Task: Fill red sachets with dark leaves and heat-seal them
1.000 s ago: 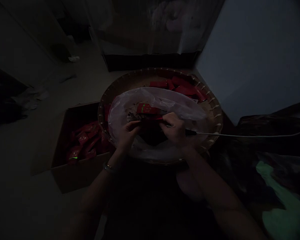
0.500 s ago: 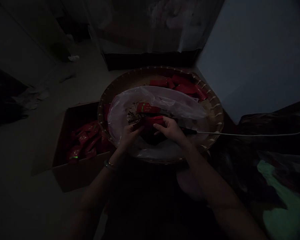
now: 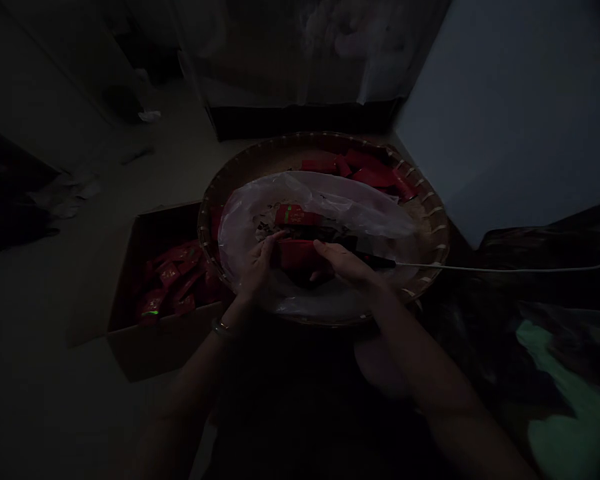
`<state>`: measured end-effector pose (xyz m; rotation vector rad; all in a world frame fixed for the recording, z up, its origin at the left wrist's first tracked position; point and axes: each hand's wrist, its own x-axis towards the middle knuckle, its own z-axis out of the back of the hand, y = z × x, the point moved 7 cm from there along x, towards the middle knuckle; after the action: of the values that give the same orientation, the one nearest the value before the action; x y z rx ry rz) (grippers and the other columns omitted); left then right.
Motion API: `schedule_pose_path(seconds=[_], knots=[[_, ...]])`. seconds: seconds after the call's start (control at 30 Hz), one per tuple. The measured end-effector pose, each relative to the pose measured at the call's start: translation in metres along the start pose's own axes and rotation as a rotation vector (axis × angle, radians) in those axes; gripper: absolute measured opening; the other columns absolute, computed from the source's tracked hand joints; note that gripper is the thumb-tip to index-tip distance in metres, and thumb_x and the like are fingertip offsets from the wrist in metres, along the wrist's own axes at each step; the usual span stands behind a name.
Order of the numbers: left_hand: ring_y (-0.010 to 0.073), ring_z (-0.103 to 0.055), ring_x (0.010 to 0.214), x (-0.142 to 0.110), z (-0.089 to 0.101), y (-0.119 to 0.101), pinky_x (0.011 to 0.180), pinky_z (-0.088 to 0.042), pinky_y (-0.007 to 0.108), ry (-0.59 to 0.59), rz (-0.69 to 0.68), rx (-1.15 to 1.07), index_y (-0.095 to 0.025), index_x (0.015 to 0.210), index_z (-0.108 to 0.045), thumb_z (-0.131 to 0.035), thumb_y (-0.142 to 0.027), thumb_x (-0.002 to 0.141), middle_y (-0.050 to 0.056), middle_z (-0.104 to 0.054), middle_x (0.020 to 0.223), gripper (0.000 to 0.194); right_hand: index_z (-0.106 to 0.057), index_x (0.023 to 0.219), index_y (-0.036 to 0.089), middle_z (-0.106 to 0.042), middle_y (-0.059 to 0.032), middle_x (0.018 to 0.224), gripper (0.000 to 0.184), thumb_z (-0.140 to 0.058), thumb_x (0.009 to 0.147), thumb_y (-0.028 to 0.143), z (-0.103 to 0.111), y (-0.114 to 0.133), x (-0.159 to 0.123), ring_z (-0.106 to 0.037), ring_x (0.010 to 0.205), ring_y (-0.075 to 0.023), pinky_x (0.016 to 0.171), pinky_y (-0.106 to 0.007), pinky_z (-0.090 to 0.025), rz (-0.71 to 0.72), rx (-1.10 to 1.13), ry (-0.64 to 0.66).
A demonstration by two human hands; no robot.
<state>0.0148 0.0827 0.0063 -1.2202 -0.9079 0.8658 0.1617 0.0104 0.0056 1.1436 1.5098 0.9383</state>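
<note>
Now we're gripping a red packet [image 3: 297, 254] between both hands over the clear plastic bag [image 3: 330, 200] in the woven basket [image 3: 433, 220]. Left hand [image 3: 258, 267] is pinching its left end, right hand [image 3: 343, 263] is closing on the right end. A second ago the packet was sitting edge-on and mostly hidden; now we're holding it flat, face up, slightly lower and closer, so it looks ready for handling. Another red packet [image 3: 291, 215] is lying on the bag just behind. More packets [image 3: 173, 283] are filling the cardboard box [image 3: 145, 347] at left. Too dim to read the labels.
</note>
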Motion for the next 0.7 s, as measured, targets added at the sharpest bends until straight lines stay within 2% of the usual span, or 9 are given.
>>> schedule_pose_path(seconds=[0.1, 0.17, 0.23, 0.33, 0.47, 0.6, 0.63, 0.7], knots=[[0.0291, -0.049, 0.125, -0.007, 0.001, -0.028, 0.103, -0.039, 0.044, -0.052, -0.367, 0.420, -0.019, 0.131, -0.053, -0.059, -0.051, 0.082, 0.012, -0.055, 0.134, 0.059, -0.066, 0.102, 0.013, -0.068, -0.0066, 0.085, 0.044, -0.045, 0.092, 0.050, 0.005, 0.002, 0.001, -0.061, 0.071, -0.0153, 0.060, -0.026, -0.055, -0.006, -0.144, -0.027], [0.0329, -0.043, 0.129, -0.014, -0.012, -0.038, 0.106, -0.033, 0.048, 0.040, -0.554, 0.722, -0.020, 0.134, -0.049, -0.072, -0.044, 0.073, 0.013, -0.054, 0.136, 0.069, -0.067, 0.102, 0.014, -0.069, -0.0057, 0.090, 0.043, -0.045, 0.092, 0.049, 0.005, 0.004, 0.002, -0.062, 0.078, -0.0164, 0.073, -0.030, -0.054, 0.011, -0.220, -0.027], [0.0339, -0.045, 0.125, -0.016, -0.020, -0.037, 0.104, -0.033, 0.049, 0.125, -0.633, 0.917, -0.023, 0.133, -0.050, -0.072, -0.036, 0.073, 0.011, -0.060, 0.129, 0.065, -0.068, 0.101, 0.016, -0.069, -0.0050, 0.096, 0.040, -0.046, 0.091, 0.049, 0.004, 0.007, 0.003, -0.061, 0.088, -0.0177, 0.085, -0.034, -0.050, 0.050, -0.266, -0.027], [0.0317, -0.053, 0.112, -0.013, -0.022, -0.030, 0.096, -0.039, 0.046, 0.136, -0.665, 0.974, -0.022, 0.127, -0.055, -0.069, -0.030, 0.076, 0.009, -0.066, 0.118, 0.053, -0.068, 0.099, 0.015, -0.069, -0.0051, 0.098, 0.041, -0.048, 0.090, 0.050, 0.004, 0.011, 0.006, -0.060, 0.095, -0.0186, 0.093, -0.037, -0.045, 0.099, -0.306, -0.027], [0.0263, -0.059, 0.096, -0.006, -0.018, -0.023, 0.085, -0.047, 0.040, 0.128, -0.656, 0.871, -0.018, 0.119, -0.058, -0.069, -0.023, 0.072, 0.009, -0.069, 0.106, 0.048, -0.067, 0.096, 0.012, -0.069, -0.0065, 0.094, 0.047, -0.046, 0.090, 0.053, 0.005, 0.016, 0.010, -0.061, 0.091, -0.0192, 0.088, -0.036, -0.047, 0.118, -0.313, -0.015], [0.0246, -0.060, 0.093, 0.000, -0.006, -0.018, 0.084, -0.048, 0.040, 0.056, -0.571, 0.776, -0.018, 0.111, -0.059, -0.072, -0.021, 0.067, 0.009, -0.068, 0.103, 0.046, -0.063, 0.109, 0.015, -0.067, -0.0088, 0.104, 0.043, -0.039, 0.094, 0.047, 0.016, 0.023, 0.007, -0.063, 0.097, -0.0192, 0.084, -0.034, -0.051, 0.223, -0.263, -0.080], [0.0245, -0.061, 0.095, 0.001, -0.003, -0.017, 0.085, -0.048, 0.040, 0.041, -0.547, 0.746, -0.018, 0.111, -0.058, -0.072, -0.021, 0.067, 0.009, -0.067, 0.104, 0.046, -0.061, 0.112, 0.016, -0.067, -0.0091, 0.105, 0.040, -0.038, 0.094, 0.043, 0.022, 0.023, 0.004, -0.063, 0.097, -0.0192, 0.082, -0.035, -0.051, 0.255, -0.298, -0.127], [0.0240, -0.061, 0.097, 0.003, 0.003, -0.012, 0.084, -0.050, 0.040, 0.023, -0.497, 0.685, -0.018, 0.114, -0.056, -0.072, -0.021, 0.068, 0.009, -0.066, 0.107, 0.049, -0.060, 0.113, 0.017, -0.066, -0.0090, 0.106, 0.032, -0.045, 0.092, 0.035, 0.029, 0.020, -0.003, -0.063, 0.098, -0.0202, 0.084, -0.037, -0.051, 0.293, -0.507, -0.197]])
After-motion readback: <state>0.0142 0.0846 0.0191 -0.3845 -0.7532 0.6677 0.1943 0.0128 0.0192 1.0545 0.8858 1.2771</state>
